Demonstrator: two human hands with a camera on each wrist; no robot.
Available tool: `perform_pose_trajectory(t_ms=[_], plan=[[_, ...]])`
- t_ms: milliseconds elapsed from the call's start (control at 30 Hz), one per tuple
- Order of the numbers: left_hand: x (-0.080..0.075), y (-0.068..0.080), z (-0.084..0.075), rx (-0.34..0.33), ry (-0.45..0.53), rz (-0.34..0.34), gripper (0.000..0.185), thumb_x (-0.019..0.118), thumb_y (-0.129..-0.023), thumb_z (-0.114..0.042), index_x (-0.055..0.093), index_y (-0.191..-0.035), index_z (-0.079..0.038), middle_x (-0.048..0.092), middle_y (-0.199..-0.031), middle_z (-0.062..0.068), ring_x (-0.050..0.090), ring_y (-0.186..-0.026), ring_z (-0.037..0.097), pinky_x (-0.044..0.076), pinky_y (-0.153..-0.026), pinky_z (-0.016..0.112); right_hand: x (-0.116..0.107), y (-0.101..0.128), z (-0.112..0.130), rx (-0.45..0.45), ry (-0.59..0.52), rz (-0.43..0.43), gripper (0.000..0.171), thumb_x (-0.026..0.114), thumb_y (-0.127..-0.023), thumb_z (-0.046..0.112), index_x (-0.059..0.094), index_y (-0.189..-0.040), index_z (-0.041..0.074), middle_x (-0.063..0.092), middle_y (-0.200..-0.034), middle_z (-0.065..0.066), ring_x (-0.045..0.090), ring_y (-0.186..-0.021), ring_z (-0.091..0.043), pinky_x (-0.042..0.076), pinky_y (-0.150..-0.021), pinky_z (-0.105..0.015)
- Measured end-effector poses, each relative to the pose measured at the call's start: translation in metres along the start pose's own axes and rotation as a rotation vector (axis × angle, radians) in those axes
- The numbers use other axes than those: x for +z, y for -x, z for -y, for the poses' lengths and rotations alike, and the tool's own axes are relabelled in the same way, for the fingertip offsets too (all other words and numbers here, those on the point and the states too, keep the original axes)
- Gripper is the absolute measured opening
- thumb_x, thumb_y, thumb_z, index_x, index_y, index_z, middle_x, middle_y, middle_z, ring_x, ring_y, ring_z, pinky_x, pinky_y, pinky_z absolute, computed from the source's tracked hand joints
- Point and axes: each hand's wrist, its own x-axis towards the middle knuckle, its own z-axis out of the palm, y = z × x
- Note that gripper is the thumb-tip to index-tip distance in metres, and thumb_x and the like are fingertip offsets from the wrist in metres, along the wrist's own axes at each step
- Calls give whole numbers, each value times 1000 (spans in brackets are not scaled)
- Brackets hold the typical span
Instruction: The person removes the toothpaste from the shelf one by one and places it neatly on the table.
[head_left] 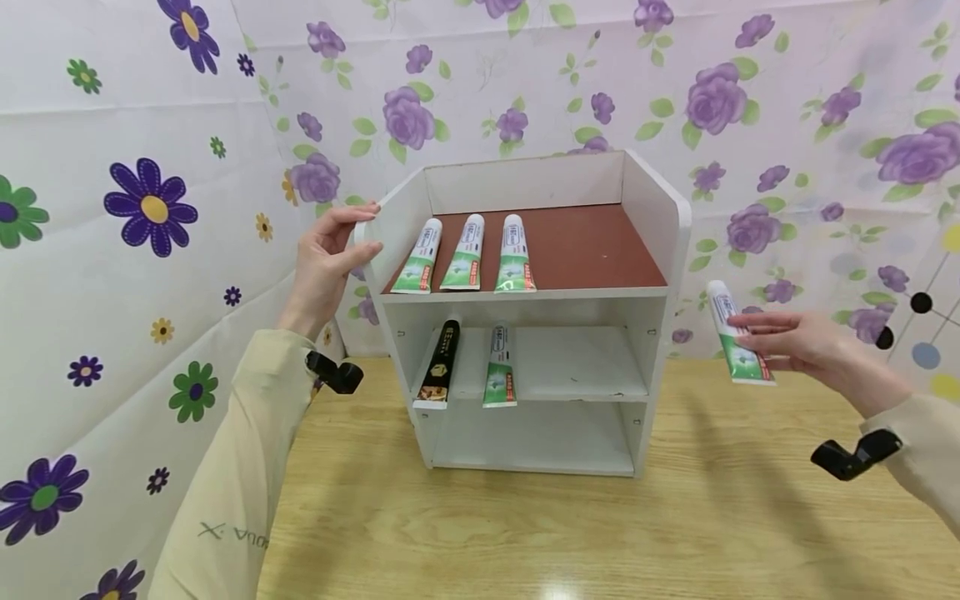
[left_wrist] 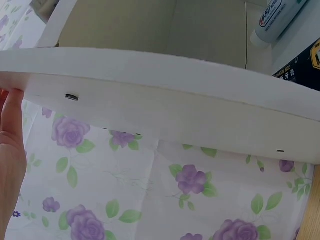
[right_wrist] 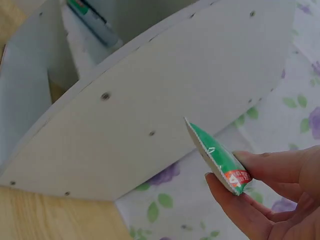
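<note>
My left hand (head_left: 326, 262) grips the upper left side panel of a small white shelf unit (head_left: 658, 208), thumb and fingers on either side of its edge. Out to the right of the unit, my right hand (head_left: 817, 346) pinches a white and green toothpaste tube (head_left: 725, 321) near its flat crimped end, cap end upward. On the brown top surface lie three matching tubes: a left one (head_left: 417, 258), a middle one (head_left: 465, 254) and a right one (head_left: 513, 257). The middle shelf carries a black toothpaste tube (head_left: 441, 362) and another green one (head_left: 500, 367).
The unit stands on a light wooden table (head_left: 480, 533). Behind it hangs a cloth with purple roses (head_left: 408, 117), and a flower-patterned cloth (head_left: 75, 275) runs along the left. The bottom compartment (head_left: 532, 437) lies below the middle shelf.
</note>
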Motion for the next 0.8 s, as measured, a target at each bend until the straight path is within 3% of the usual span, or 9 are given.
perform_pose_trajectory(t_ms=[167, 333, 433, 567, 667, 800], plan=[[1, -1, 0, -7, 5, -4, 33, 59, -74, 23, 63, -99, 2, 52, -118, 18, 38, -120, 28, 36, -94, 33, -3, 0, -25, 39, 12, 10, 25, 62, -86, 8, 69, -97, 29, 51, -105, -1, 60, -85, -21, 50, -73, -39], [1, 0, 0, -13, 6, -9, 33, 58, -73, 23, 63, -99, 2, 51, -118, 18, 38, -120, 28, 38, -92, 32, -3, -2, -43, 89, 36, 11, 23, 63, -86, 12, 67, -100, 30, 40, -120, -15, 59, -86, -21, 49, -74, -40], [1, 0, 1, -13, 6, -11, 33, 58, -73, 23, 63, -99, 2, 51, -118, 18, 38, -120, 28, 37, -93, 32, -3, -3, -53, 124, 51, 17, 28, 63, -86, 13, 63, -111, 24, 29, -129, -26, 59, -88, -20, 48, -77, -41], [0, 0, 1, -9, 5, -9, 33, 58, -74, 23, 63, -99, 2, 51, -118, 18, 38, -121, 28, 36, -94, 33, -2, -5, -74, 153, 64, 13, 34, 65, -85, 14, 60, -118, 16, 37, -125, -22, 58, -88, -22, 48, -76, -42], [1, 0, 1, -10, -1, -10, 33, 58, -74, 23, 63, -99, 2, 51, -119, 18, 37, -121, 27, 36, -94, 33, -2, -5, -91, 166, 66, 6, 32, 66, -84, 12, 63, -115, 14, 48, -115, -13, 59, -87, -24, 49, -74, -42], [2, -1, 1, -10, -11, -14, 33, 58, -74, 23, 63, -100, 2, 51, -119, 18, 38, -120, 28, 36, -94, 34, -2, -6, -107, 173, 59, -4, 31, 65, -83, 8, 64, -114, 10, 53, -109, -10, 60, -84, -24, 50, -71, -42]])
